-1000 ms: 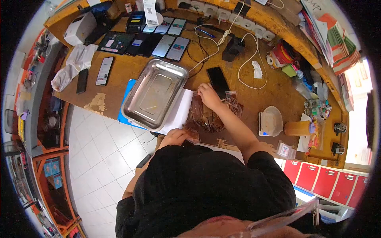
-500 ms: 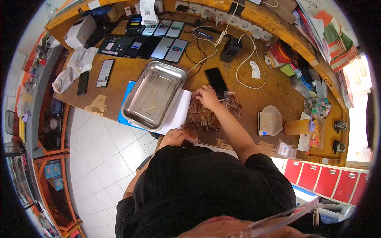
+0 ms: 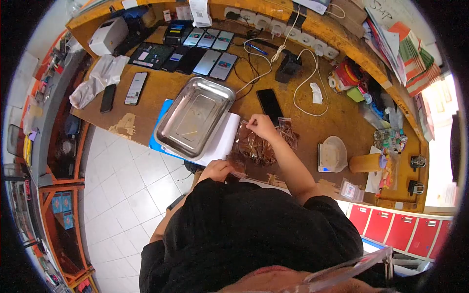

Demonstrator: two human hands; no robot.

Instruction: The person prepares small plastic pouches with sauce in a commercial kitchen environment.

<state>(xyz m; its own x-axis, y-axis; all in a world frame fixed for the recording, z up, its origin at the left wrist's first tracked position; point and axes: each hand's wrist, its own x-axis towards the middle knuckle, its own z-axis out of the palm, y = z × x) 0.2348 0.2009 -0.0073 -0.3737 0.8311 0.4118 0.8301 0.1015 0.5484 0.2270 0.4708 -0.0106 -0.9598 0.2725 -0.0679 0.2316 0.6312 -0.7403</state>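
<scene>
Several clear plastic bags with brown contents [image 3: 256, 149] lie on the wooden desk in front of me. My left hand [image 3: 218, 170] is closed on the edge of one small bag [image 3: 237, 167] at the near side of the pile. Pinched fingers of my right hand [image 3: 260, 126] are at the far left of the pile; what they hold is too small to make out. A steel tray [image 3: 195, 117] rests on white paper [image 3: 228, 139] and a blue folder [image 3: 157, 142], left of the bags. Just beyond my right hand lies a black phone [image 3: 269, 104].
Several phones [image 3: 206, 62] lie at the back left. A white cable [image 3: 312, 113] loops across the desk. On the right are a scale with a plastic bowl [image 3: 333, 154] and an orange-brown jar [image 3: 365, 163]. Power sockets [image 3: 278, 28] line the back.
My right hand has lifted slightly and drawn its fingers into a tighter pinch. My left hand stays near the bag's edge. The whole view has shifted a little.
</scene>
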